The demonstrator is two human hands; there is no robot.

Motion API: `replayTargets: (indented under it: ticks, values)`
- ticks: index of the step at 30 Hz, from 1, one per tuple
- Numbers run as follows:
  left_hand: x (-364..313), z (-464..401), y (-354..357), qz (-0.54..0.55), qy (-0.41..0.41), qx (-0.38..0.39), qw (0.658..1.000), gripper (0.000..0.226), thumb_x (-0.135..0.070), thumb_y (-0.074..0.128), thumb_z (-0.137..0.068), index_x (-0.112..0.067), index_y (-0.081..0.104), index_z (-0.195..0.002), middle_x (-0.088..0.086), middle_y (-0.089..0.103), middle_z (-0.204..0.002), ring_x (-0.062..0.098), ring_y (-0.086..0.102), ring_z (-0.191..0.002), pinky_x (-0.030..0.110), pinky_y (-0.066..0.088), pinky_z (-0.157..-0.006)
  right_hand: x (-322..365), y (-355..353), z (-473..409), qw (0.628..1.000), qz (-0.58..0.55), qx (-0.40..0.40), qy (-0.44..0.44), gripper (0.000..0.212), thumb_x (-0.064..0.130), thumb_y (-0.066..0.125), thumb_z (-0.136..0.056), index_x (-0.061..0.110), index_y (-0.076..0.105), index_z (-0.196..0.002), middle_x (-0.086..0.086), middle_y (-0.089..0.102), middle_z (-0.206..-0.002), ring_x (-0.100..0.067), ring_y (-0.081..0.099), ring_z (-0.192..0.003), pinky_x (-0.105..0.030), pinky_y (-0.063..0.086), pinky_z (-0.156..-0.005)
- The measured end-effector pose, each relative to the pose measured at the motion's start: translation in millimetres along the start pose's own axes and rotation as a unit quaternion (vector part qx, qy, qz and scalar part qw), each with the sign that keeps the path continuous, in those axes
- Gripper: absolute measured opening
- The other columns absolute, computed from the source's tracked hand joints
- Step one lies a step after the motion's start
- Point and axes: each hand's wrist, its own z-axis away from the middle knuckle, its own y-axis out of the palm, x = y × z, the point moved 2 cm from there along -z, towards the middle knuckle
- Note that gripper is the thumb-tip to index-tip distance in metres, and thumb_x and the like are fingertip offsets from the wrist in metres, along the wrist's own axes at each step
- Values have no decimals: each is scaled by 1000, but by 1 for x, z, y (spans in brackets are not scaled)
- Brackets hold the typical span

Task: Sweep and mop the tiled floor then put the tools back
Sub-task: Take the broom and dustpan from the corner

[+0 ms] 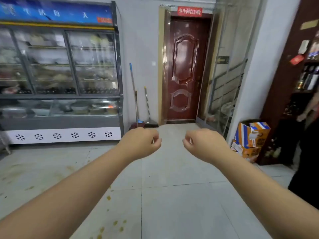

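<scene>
Both my arms reach forward over the grey tiled floor [172, 195]. My left hand [141, 144] and my right hand [205, 145] hang at mid-frame, fingers curled in loosely, nothing in either. Far ahead, against the white wall, lean a mop [133, 87] with a blue-tipped handle and a reddish head, a thin second handle [136, 107] beside it, and a broom [148, 109] with a yellow-tipped handle and dark head. Yellowish stains [108, 198] dot the tiles near the bottom centre.
A glass-fronted refrigerated display case [60, 75] fills the left. A dark red door [186, 69] stands ahead. Stacked orange cardboard boxes [250, 140] sit at the right by a wooden shelf unit [290, 83]. Another person [309, 135] in dark clothes stands at the right edge.
</scene>
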Motion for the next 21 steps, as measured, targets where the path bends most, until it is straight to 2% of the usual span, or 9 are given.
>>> replayTargets:
  ticks: [3, 5, 8, 11, 13, 17, 21]
  values:
    - [-5, -29, 17, -21, -18, -3, 1000, 27, -38, 42, -93, -27, 40, -68, -7, 49, -65, 17, 46, -66, 27, 29, -53, -25, 16, -18, 1000, -5, 13, -1, 31, 39, 36, -96, 20, 60, -100, -1, 59, -84, -20, 54, -77, -27, 37, -59]
    - [-4, -50, 30, -30, -16, 3, 999, 30, -39, 41, -94, -27, 38, -67, -6, 49, -65, 17, 45, -65, 26, 28, -51, -39, 29, -35, 999, -22, 24, -3, 30, 40, 36, -96, 20, 59, -100, 1, 59, -83, -18, 54, -75, -27, 40, -59]
    - [6, -85, 51, -37, -18, 2, 999, 36, -39, 41, -94, -26, 33, -60, -6, 46, -59, 17, 45, -62, 26, 26, -48, -60, 49, -69, 999, -48, 24, -7, 31, 40, 37, -96, 20, 60, -102, 0, 63, -90, -19, 58, -82, -32, 50, -69]
    - [21, -125, 69, -36, -27, 7, 999, 26, -38, 41, -93, -27, 41, -70, -5, 50, -62, 19, 47, -64, 25, 27, -49, -77, 70, -111, 998, -46, 32, -18, 31, 41, 36, -96, 20, 59, -102, 0, 62, -91, -18, 56, -80, -28, 45, -62]
    - [36, -157, 80, -33, -29, 1, 999, 22, -38, 42, -93, -27, 45, -74, -5, 52, -62, 17, 47, -63, 23, 26, -48, -88, 83, -145, 998, -42, 29, -24, 30, 40, 36, -97, 21, 58, -102, 0, 62, -91, -17, 54, -77, -26, 39, -58]
    - [69, -226, 98, -19, -47, -11, 999, 30, -36, 43, -93, -29, 37, -64, -9, 45, -56, 4, 40, -53, 23, 22, -45, -111, 102, -222, 999, -42, 23, -19, 29, 39, 37, -96, 19, 59, -98, 1, 59, -85, -17, 56, -77, -27, 42, -58]
    - [94, -291, 117, -12, -44, -8, 999, 33, -35, 43, -92, -29, 35, -61, -10, 44, -56, 2, 39, -52, 22, 22, -45, -135, 121, -291, 999, -46, 11, -14, 27, 38, 38, -95, 20, 58, -92, 2, 58, -82, -17, 56, -76, -25, 37, -55]
